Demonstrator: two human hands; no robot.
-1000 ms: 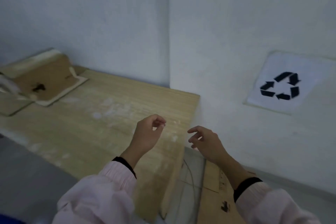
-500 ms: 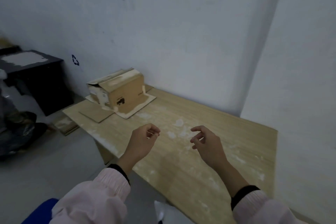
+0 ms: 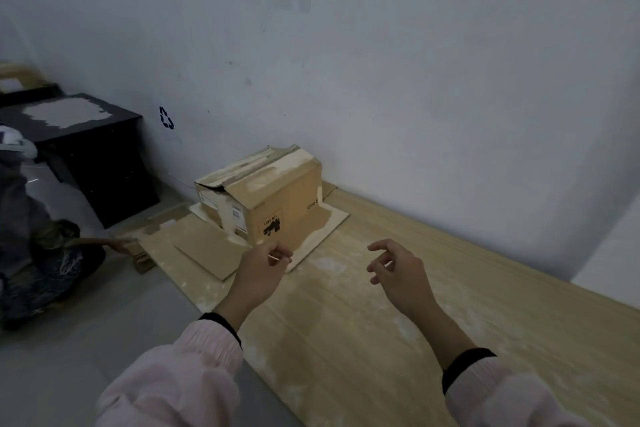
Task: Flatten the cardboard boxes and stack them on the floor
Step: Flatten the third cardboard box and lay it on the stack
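A brown cardboard box (image 3: 273, 198), still in box shape with its top flaps closed, stands on a flat cardboard sheet (image 3: 322, 230) at the far end of a wooden table (image 3: 433, 305). A second flat cardboard piece (image 3: 207, 253) lies just left of it. My left hand (image 3: 261, 274) hovers over the table right in front of the box, its fingers curled loosely and holding nothing. Farther right, my right hand (image 3: 398, 274) is held above the wood with fingers apart and empty. Neither hand touches the box.
A black cabinet (image 3: 93, 156) stands against the wall at the left, beside a recycling symbol (image 3: 166, 117) on the wall. A person (image 3: 38, 239) sits on the grey floor at far left, hand near a small cardboard stack (image 3: 142, 258). White walls border the table.
The view has swung left from the room corner toward the box, which now appears closer and more central. Both hands stay raised in front of me, empty, and are now nearer the box.
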